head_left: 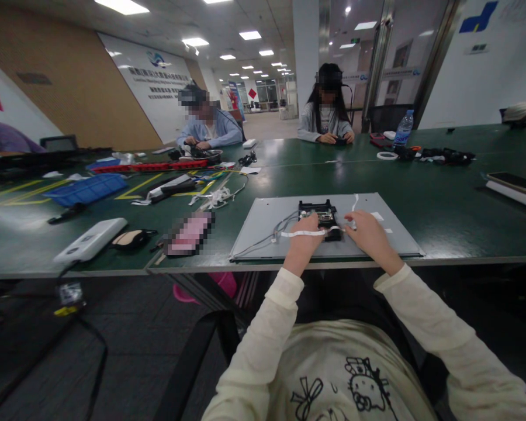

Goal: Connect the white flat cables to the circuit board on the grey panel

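Observation:
A black plastic frame with a circuit board (328, 217) lies on a flat grey panel (263, 219) at the table's front edge. My left hand (305, 237) is on the frame's left side, its fingers curled over the edge and partly hidden. Across the back of this hand runs a narrow white strip (296, 234), reaching toward the frame's right side. Just right of the frame, my right hand (368, 234) has bent fingers close to the strip's end; what they pinch is too small to make out. Thin grey cables (269, 235) trail left from the frame over the panel.
Left of the panel lie a pink phone-shaped object (190, 234), a white power bank (90, 240), a black mouse-like item (131, 238), tangled white strips (217, 199) and a blue tray (87, 188). A water bottle (404, 128) stands far right. Two people sit opposite.

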### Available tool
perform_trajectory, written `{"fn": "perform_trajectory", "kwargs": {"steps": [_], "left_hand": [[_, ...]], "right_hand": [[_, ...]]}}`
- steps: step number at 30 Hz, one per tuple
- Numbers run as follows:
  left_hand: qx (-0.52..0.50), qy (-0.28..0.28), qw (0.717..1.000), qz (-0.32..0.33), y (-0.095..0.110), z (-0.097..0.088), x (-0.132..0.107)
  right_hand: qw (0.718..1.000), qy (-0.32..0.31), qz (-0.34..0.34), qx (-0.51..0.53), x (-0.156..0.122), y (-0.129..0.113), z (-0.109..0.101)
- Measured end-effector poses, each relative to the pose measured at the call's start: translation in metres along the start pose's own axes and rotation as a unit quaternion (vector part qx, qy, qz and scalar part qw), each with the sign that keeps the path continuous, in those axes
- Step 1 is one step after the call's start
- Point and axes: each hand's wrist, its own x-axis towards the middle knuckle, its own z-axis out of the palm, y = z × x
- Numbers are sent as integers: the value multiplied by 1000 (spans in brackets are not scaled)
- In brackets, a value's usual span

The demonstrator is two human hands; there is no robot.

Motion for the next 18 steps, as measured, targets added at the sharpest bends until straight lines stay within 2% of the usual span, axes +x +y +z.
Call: {"fn": "perform_trajectory", "kwargs": {"steps": [6,11,18], "left_hand": [[1,21,1000,-4,-8,3,-4],[14,22,1000,-4,-9,5,-6],[20,10,1000,-3,-6,4,-10]], "right_hand": [[1000,0,9,6,-1,2,0],[999,-25,12,39,-1,2,-2],[998,-15,17,54,-2,6,-1]]}}
